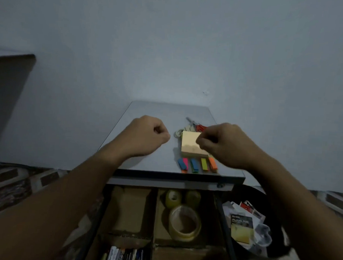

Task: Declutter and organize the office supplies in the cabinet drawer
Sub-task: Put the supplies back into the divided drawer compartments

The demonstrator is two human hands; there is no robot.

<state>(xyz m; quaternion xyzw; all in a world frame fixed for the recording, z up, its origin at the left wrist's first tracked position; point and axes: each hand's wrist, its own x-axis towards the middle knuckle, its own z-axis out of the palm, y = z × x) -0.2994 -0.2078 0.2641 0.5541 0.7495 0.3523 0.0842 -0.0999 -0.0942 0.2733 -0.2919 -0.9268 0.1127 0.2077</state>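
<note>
A grey cabinet top carries a pale yellow sticky-note pad, a row of coloured page flags in front of it, and red-handled scissors behind it. My left hand hovers left of the pad, curled into a fist with nothing visible in it. My right hand is over the pad's right edge with fingers pinched together; whether they touch the pad is unclear. Below, the open drawer has cardboard dividers, with a big tape roll and two small rolls in its right compartment.
Pens and markers fill the drawer's near left compartment. A dark bin with packaging and scraps stands right of the drawer. The wall is close behind the cabinet. Patterned floor lies on both sides.
</note>
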